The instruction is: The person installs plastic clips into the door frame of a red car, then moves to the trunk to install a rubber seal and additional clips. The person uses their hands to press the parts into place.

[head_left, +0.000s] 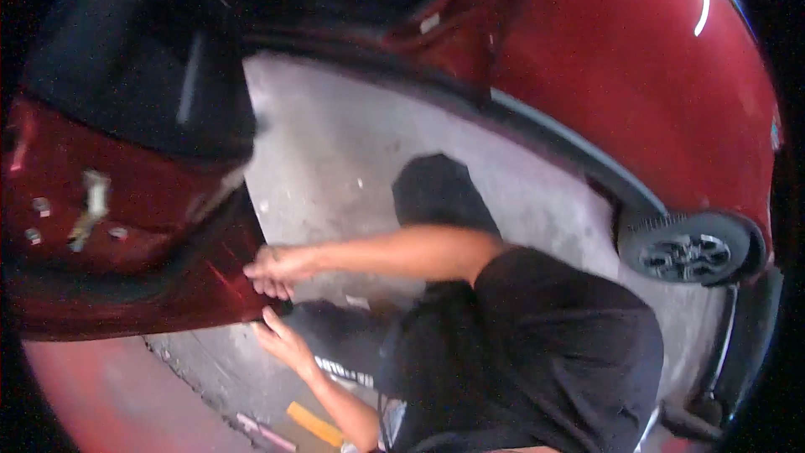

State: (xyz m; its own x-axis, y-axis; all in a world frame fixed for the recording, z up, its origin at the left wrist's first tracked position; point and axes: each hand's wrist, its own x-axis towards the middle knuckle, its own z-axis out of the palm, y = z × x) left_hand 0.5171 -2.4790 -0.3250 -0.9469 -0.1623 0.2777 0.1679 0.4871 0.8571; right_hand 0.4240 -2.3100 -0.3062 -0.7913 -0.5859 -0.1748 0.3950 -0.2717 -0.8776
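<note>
A dark red car door (205, 285) with a black window (151, 75) spreads across the left side. At its near corner my left hand (283, 342) grips the edge, with fingertips on either side of it. Just above, my right hand (281, 268) is closed, its fingers curled together against the door's edge. Whatever may be between those fingers is too blurred to name. A small dark patch shows between the two hands. Higher up the door is a pale fitting (96, 195) with several small light-coloured spots around it.
The red car body (629, 59) fills the upper right, with its wheel (688, 253) at the far right. Grey floor (319, 134) lies between door and body. A yellow strip (314, 424) and a pinkish strip (267, 434) are on the floor near the lower edge.
</note>
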